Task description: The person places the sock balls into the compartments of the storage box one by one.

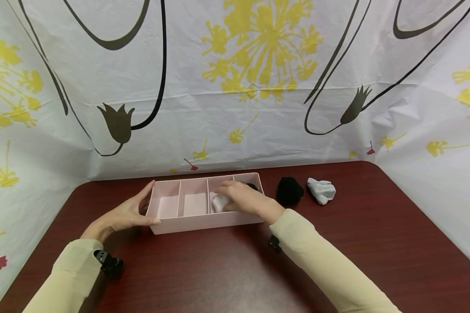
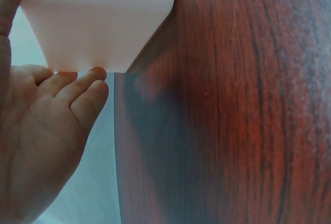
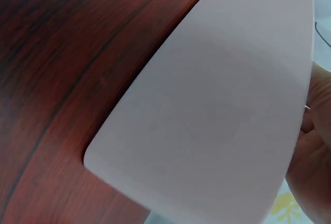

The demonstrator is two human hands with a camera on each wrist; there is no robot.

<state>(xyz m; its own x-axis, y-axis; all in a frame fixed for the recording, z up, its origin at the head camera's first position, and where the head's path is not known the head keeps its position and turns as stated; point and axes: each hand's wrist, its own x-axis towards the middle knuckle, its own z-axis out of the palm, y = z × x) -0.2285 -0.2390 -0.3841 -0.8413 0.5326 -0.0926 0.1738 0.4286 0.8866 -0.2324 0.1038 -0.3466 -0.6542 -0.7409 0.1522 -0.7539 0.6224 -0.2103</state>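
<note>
While my left hand grips the tray by its left end, my right hand is nearer the white cloth | cloth: third compartment from left, right at those fingers | tray's long axis: side to side | right grip: I can't tell whether it pinches

I see the left hand grip the pink box at its left end. In the third compartment from left, the right hand holds a white cloth; something black lies in the fourth. On the table, further right, are one black bundle and one grey bundle.
</note>
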